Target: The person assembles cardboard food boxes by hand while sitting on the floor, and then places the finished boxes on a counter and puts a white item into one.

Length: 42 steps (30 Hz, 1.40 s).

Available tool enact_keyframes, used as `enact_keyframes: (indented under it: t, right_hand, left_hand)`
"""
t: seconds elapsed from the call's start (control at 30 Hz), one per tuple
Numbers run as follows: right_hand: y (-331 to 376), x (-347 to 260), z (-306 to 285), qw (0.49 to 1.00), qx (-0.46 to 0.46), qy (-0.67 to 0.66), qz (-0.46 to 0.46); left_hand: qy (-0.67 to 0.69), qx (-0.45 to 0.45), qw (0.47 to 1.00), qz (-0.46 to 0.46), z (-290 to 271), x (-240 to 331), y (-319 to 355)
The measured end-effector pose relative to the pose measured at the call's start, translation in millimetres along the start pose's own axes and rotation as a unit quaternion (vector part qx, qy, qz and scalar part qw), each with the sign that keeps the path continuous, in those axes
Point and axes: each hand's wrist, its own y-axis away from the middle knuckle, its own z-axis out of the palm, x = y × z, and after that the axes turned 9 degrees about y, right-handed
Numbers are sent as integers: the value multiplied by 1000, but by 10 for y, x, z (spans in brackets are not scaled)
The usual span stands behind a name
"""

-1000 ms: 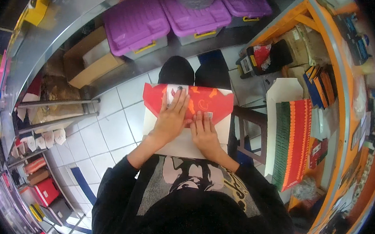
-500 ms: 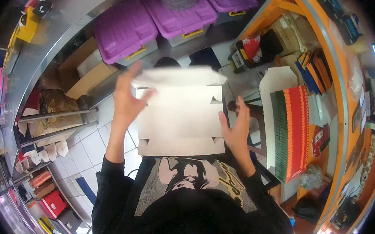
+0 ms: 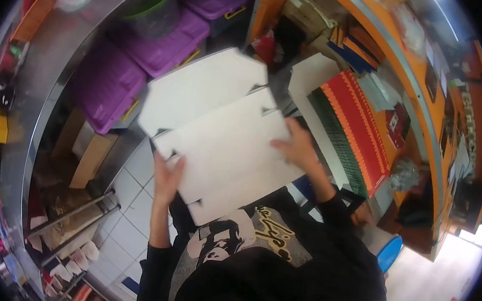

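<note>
A flat, unfolded white cardboard box blank (image 3: pixel 219 137) is held up in front of the person, above the lap, tilted so its long edges run from lower left to upper right. Its plain white side faces the camera. Two crease lines divide it into three long panels, the farthest panel has clipped, angled corners, and small notches and tabs are cut into its right and lower edges.

The left hand (image 3: pixel 166 180) grips the blank at its lower left edge, the fingers closed around the edge with the thumb on the white face. The right hand (image 3: pixel 296 148) holds the right edge, its fingers spread flat on the white face and curling over the border, pressing rather than loose. Both forearms wear black sleeves.

Beyond the blank, purple lidded plastic storage bins (image 3: pixel 146 64) sit under a curved grey metal desk (image 3: pixel 48 79), one with a clear tub with a green rim (image 3: pixel 156 8) on top. A brown cardboard box (image 3: pixel 90 158) stands on the white tiled floor (image 3: pixel 129 198) at the left. To the right, a stack of flat red-and-orange printed blanks (image 3: pixel 356 131) lies just beside a stack of white ones (image 3: pixel 314 77) on an orange shelf unit (image 3: pixel 420 102). A blue round lid (image 3: pixel 390 253) shows near the right elbow.
</note>
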Motion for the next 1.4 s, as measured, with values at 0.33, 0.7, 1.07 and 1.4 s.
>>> enact_keyframes:
  t: [0.33,0.7,1.07,1.4]
  right_hand:
    - [-687,2480,-2509,980,151,93,-94]
    - [-378,2539,-2643,829,291,468,97]
    - [949,-388,-1196,759,417,428,-259]
    - [1147,-1074,-1012,764,286,226,-532]
  left_hand:
    - [104,-275,956,8,3139,-794,-245]
    - [154,-274,927,-204,3782,-950,-443]
    - [392,-373,817,-200,3048,981,49]
    - [351,-191,916,-33,1794,1493,-493]
